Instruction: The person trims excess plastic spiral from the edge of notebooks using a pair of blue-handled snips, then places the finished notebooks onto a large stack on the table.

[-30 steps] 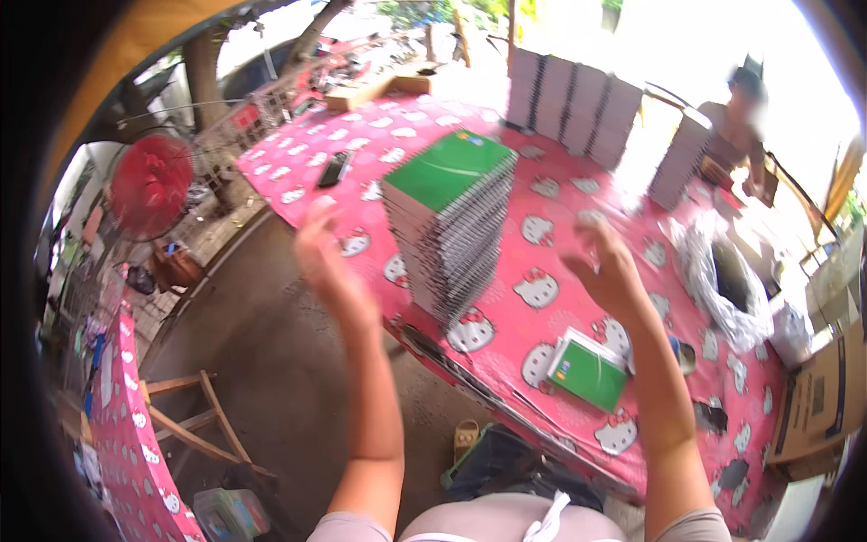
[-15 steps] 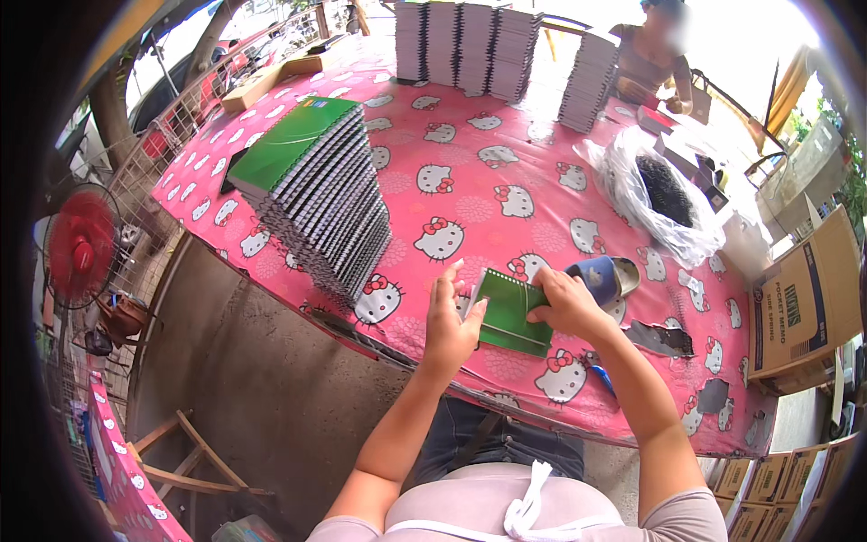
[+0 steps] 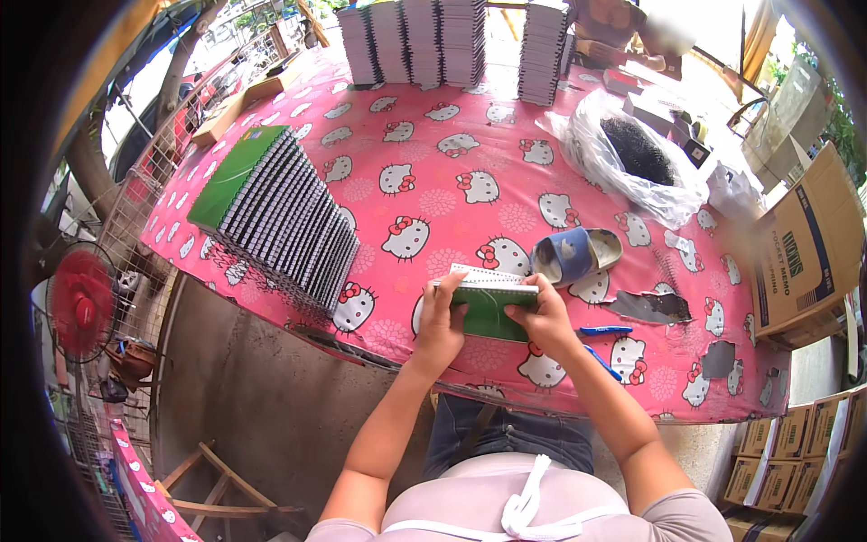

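A small notebook (image 3: 492, 318) with a green cover is held between my two hands over the near edge of the table. Its far edge stands raised, and a white strip with a row of holes shows along it. My left hand (image 3: 441, 321) is closed on the left side, thumb on the green cover. On the right side, my right hand (image 3: 546, 318) grips it with the thumb pressed on the cover. A blue slipper (image 3: 562, 257) lies just beyond my right hand. Close to my right wrist are two slim blue pieces (image 3: 605, 331), perhaps a tool's handles.
A tall stack of green spiral notebooks (image 3: 284, 221) stands at left on the pink table (image 3: 361, 203). More stacks (image 3: 415, 45) are at the back. At right are a plastic bag (image 3: 673, 194) with black coils and a cardboard box (image 3: 808, 257). A person (image 3: 610, 32) sits opposite.
The notebook has turned from slanted to nearly square with me, and its far edge has tipped up. My left hand has gone from spread fingers to gripping its left side. The whole view has shifted.
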A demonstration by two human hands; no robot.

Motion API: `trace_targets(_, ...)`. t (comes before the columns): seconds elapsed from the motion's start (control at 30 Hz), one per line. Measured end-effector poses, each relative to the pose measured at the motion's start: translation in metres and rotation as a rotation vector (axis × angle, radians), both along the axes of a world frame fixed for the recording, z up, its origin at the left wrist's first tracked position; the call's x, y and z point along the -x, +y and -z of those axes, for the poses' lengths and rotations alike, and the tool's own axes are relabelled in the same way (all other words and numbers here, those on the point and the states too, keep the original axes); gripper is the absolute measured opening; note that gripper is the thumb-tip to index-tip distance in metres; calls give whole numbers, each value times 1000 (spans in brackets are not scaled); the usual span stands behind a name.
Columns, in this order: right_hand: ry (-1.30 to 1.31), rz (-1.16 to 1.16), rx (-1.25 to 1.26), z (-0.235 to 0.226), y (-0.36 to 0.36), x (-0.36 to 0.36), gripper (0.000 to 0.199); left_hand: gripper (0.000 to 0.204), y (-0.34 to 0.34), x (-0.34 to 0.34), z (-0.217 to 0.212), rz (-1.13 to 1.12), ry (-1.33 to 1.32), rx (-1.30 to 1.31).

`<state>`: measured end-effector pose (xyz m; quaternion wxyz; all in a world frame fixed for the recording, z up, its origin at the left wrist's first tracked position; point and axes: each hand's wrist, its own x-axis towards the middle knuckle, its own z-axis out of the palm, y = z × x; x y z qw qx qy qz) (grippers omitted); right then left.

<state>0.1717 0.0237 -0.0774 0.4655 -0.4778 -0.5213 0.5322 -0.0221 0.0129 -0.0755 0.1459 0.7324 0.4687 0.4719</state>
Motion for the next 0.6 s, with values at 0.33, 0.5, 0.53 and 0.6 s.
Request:
trace_targets(0.33,-231,61,-249,1,-5,5,24,59,-13,-32,-53,-304,337,-98)
trace_targets(0.5,-518,34,-718,-35,1,-40,30,15,4,-33,-47,-100,175,-12)
trace_targets(0.53,-500,103,-615,-49,4,-74,23,14,7,-33,-49,-86,172,42)
trace_targets(0.6,-773,517,-386,-42,16,-162,32,14,6,-31,-52,-52,170,160)
